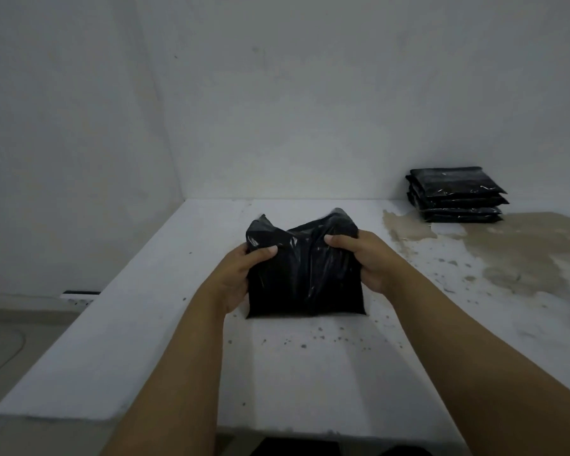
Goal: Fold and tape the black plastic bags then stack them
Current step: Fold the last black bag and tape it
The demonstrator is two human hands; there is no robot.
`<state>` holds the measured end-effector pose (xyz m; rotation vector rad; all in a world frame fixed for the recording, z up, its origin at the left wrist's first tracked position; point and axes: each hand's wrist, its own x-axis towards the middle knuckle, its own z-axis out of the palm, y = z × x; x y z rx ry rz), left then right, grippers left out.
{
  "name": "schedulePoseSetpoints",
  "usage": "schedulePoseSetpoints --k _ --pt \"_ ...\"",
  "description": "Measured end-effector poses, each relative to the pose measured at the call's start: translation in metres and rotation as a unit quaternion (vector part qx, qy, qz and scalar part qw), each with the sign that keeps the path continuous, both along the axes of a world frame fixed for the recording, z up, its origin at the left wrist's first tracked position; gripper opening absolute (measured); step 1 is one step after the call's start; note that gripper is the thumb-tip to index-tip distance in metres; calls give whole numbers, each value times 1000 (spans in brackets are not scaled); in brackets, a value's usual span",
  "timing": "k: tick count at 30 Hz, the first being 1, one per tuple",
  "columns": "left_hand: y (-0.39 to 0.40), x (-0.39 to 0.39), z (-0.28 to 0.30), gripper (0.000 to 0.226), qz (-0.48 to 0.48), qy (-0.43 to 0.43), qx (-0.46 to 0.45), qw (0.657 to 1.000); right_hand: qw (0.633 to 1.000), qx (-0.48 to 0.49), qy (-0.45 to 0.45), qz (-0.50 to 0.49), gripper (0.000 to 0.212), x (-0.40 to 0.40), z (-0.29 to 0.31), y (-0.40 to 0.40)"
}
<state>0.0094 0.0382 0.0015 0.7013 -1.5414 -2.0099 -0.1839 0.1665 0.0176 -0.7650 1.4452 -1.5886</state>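
A filled black plastic bag (305, 274) stands on the white table (145, 324) at the middle of the view, its crumpled top edge sticking up. My left hand (241, 278) grips its left side, thumb pressed on the front near the top. On the bag's right side my right hand (362, 258) holds it the same way, thumb curled over the front. A stack of several folded black bags (456, 195) lies at the back right of the table against the wall.
The table's right part carries a brownish stain (507, 255) and small dark specks. White walls close off the back and left. The table's left edge drops to a grey floor with a thin cable (7, 357).
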Motion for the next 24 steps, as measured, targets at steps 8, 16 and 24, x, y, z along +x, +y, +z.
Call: schedulePoseSetpoints --k 8,16,24 --pt "39 3 -2 29 11 63 42 997 997 -38 -63 22 28 -2 -3 52" --pt "49 -19 -3 31 35 80 23 996 994 -43 -97 21 31 -10 -5 70" --pt "41 -32 10 22 50 121 -19 991 995 -76 -61 3 20 -20 11 66"
